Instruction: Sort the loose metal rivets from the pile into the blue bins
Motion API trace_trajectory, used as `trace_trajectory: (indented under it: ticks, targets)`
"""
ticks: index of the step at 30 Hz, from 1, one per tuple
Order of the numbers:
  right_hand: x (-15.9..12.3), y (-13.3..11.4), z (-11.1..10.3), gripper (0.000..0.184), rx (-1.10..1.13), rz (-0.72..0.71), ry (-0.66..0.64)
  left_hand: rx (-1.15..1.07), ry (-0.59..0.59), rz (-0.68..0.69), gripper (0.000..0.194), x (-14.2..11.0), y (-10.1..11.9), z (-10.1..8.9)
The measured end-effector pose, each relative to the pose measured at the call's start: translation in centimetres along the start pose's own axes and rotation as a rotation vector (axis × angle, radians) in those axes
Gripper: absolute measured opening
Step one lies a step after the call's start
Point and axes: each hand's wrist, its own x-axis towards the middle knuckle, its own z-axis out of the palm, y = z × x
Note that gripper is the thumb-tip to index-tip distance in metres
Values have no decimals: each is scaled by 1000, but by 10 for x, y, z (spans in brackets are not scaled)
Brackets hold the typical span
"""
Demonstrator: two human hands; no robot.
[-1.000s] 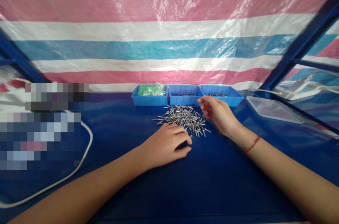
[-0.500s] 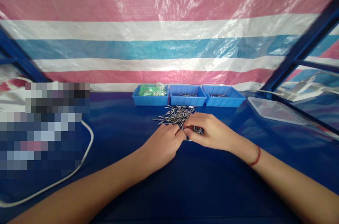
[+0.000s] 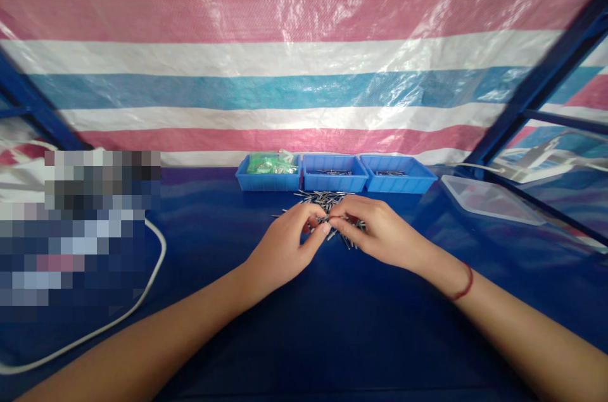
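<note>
Above slender metallic pins [image 3: 349, 242], both hands [image 3: 285, 244] curl.

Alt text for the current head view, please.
A person's left hand and right hand are together at the fingertips over a pile of thin metal rods on a blue table; whether they pinch anything is unclear. Behind stand three blue bins in a row before a striped plastic sheet.

Your single head view
From your head, it looks forward and down across the glossy dark-blue worktop [image 3: 332, 332] at close range.
</note>
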Motion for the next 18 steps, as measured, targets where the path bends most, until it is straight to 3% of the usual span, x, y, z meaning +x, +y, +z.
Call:
trace_trajectory:
  ticks: [4,7,18]
  targets:
    - [2,1,6,24,345,194,101,-186,90,-101,14,2,2,-1]
    - [3,1,11,28,511,246,112,-253,123,-118,8,1,2,0]
    - [6,-13,12,31,601,313,41,-322,174,-111,10,-1,-1,-2]
